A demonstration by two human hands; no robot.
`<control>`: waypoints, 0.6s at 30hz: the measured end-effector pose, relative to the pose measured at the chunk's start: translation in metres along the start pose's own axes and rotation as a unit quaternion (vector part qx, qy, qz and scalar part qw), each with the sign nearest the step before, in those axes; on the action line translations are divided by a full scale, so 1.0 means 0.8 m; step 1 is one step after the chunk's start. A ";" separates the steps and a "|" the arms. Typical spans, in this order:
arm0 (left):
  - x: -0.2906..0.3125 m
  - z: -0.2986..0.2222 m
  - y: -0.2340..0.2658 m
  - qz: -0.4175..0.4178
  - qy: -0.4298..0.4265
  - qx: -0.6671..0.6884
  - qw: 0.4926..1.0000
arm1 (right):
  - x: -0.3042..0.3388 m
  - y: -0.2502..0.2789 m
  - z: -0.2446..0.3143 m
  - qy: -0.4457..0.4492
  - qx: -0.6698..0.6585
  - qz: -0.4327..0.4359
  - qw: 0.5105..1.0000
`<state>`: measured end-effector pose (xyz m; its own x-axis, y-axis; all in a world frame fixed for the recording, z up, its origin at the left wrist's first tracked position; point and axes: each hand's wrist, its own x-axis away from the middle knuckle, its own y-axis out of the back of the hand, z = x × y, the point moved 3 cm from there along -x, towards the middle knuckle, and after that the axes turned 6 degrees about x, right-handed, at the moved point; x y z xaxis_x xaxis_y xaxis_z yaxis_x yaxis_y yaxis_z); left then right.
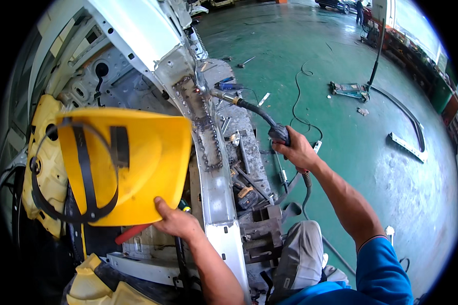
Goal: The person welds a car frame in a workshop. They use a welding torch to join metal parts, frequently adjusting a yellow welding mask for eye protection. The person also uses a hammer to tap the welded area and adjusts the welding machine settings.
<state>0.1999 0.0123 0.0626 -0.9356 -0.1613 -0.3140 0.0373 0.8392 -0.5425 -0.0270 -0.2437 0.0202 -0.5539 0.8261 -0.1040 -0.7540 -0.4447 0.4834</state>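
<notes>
My right hand (296,150) is wrapped round the black grip of a welding torch (259,113). The torch's nozzle points at the upper part of a metal car-body rail (208,134), where a small reddish glow shows beside its tip. Beaded weld spots run along both edges of a plate on that rail. In my left hand (178,222), closed at its lower right corner, is a yellow welding shield (152,178) with a black headband. A red handle (133,233) sticks out under the shield by my left fingers; whether I also grip it is hidden.
Loose tools, including a blue-handled one (231,86), lie on a worn metal bench (254,168) right of the rail. A vise (263,227) is near my knee. Cables (297,86) trail over the green floor. A floor jack (350,90) and a curved metal strip (409,114) are farther right.
</notes>
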 end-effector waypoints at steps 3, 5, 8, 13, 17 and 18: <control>-0.018 0.011 0.022 -0.016 0.012 -0.003 1.000 | -0.003 -0.002 0.001 0.029 0.010 -0.011 0.999; -0.018 0.013 0.024 -0.030 0.031 0.002 0.999 | -0.005 -0.005 0.004 0.037 0.007 -0.012 0.999; -0.014 0.015 0.019 -0.026 0.052 -0.003 0.998 | -0.009 -0.009 0.008 0.040 0.008 -0.011 0.999; -0.004 0.013 0.012 -0.011 0.037 -0.032 0.999 | -0.013 -0.015 0.016 0.042 0.014 -0.013 0.999; 0.002 0.012 0.009 0.023 0.036 -0.065 0.997 | -0.015 -0.016 0.023 0.045 0.032 -0.015 0.998; 0.003 0.013 0.009 0.033 0.038 -0.073 0.996 | -0.016 -0.017 0.023 0.047 0.037 -0.015 0.998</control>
<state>0.2014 0.0126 0.0498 -0.9569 -0.0685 -0.2822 0.0529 0.9144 -0.4014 -0.0033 -0.2418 0.0308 -0.5643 0.8012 -0.1990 -0.7451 -0.3905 0.5406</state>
